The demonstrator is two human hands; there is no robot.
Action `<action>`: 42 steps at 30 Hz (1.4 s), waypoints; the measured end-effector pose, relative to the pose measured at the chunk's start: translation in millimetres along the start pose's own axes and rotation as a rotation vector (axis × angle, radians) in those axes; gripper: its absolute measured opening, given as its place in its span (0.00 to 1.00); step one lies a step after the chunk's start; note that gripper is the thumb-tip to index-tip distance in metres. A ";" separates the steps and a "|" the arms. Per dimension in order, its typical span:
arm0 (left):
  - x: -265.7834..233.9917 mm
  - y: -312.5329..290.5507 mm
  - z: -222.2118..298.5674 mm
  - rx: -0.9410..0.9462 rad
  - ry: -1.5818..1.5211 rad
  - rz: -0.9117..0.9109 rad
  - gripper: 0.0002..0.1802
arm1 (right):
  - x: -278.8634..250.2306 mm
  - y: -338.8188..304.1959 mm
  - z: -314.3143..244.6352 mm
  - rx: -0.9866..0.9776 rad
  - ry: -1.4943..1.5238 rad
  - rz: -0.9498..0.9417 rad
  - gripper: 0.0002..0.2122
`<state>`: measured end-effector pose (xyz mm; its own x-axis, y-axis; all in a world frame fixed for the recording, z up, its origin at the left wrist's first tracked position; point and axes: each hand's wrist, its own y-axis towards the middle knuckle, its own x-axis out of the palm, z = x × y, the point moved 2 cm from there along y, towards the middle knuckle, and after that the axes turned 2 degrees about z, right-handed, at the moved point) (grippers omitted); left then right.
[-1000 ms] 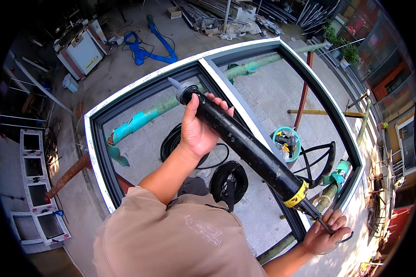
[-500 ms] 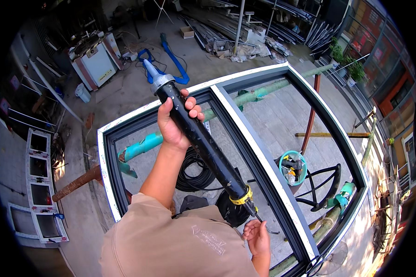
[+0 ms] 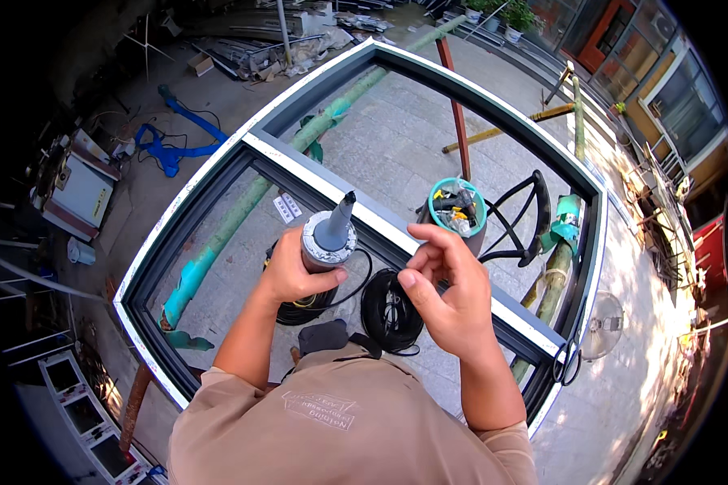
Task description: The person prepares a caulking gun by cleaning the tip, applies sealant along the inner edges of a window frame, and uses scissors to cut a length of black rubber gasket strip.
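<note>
- Left hand (image 3: 289,273): fingers clamped around caulking gun (image 3: 329,241), nozzle (image 3: 336,228) up
- Caulking gun: held above window frame (image 3: 299,168)
- Right hand (image 3: 455,301): half-curled, thumb and fingers apart, near gun
- Teal-rimmed bucket (image 3: 482,212): beyond right hand

Below the potted plants (image 3: 517,14) lies grey paving (image 3: 396,133), sun-dappled to their lower right; right of them stand a red-brown door (image 3: 609,34) and a white-framed window (image 3: 687,99)
</note>
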<state>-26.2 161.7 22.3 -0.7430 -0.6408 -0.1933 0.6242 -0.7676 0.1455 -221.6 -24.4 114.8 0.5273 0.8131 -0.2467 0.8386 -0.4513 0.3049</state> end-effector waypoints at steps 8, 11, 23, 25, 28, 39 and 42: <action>37.9 -5.8 -1.1 -0.099 0.045 -0.179 0.30 | -2.0 13.2 6.9 -0.086 -0.101 0.061 0.23; 46.6 -11.5 -4.9 -0.119 0.018 -0.226 0.30 | 0.6 12.7 14.3 -0.049 -0.100 0.090 0.17; 76.3 -3.9 0.2 -0.039 0.103 -0.287 0.31 | -24.4 5.3 32.5 -0.139 -0.251 0.246 0.07; 79.9 -1.9 2.1 -0.047 0.116 -0.313 0.31 | -28.1 2.4 37.5 -0.098 -0.251 0.246 0.09; 82.7 -1.1 0.0 -0.068 0.109 -0.357 0.30 | -34.0 -3.6 46.9 0.023 -0.119 0.211 0.11; 90.8 -5.0 -15.2 -0.260 -0.090 -0.555 0.20 | -49.9 -15.7 49.8 0.028 -0.092 0.101 0.09; 91.1 -4.5 -22.4 -0.260 -0.163 -0.700 0.21 | -53.2 -20.0 53.5 0.040 -0.088 0.104 0.08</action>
<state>-91.3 107.0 -17.7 -0.9999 -0.0152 -0.0077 0.0164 -0.9807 -0.1950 -259.1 -78.3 72.7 0.6198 0.7268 -0.2959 0.7829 -0.5471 0.2963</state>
